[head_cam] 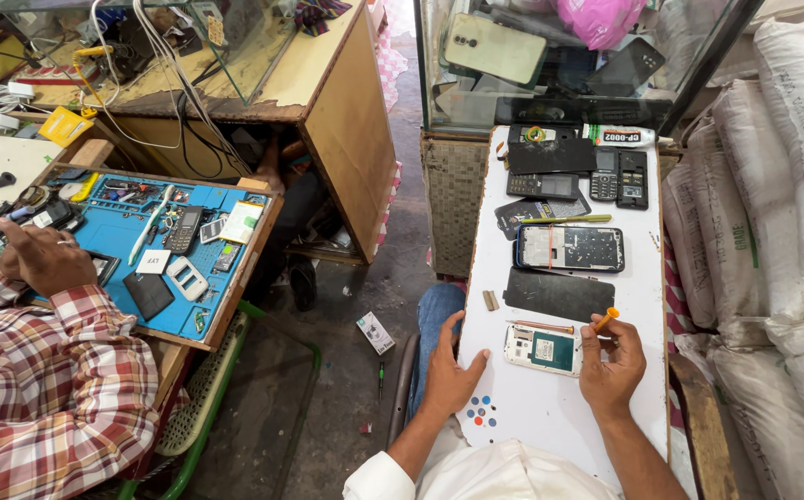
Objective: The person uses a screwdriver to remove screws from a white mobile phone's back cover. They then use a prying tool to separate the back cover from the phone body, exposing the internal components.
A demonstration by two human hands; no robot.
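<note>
An opened white phone point(543, 349) with a teal battery lies on the white board point(559, 417) across my lap. My left hand point(453, 375) rests flat on the board's left edge, holding nothing, just left of the phone. My right hand point(611, 364) grips an orange-handled screwdriver point(604, 320), its tip near the phone's right end. A thin copper-coloured tool point(541, 326) lies just beyond the phone. A black panel point(559, 294) and a phone frame with a blue rim point(569, 248) lie farther up the board.
Several old phones point(606, 176) and a white tube point(620, 137) crowd the board's far end, below a glass case point(550, 65). White sacks point(772, 204) stack on the right. At left, another person in a plaid sleeve point(50, 389) works at a blue mat point(157, 250).
</note>
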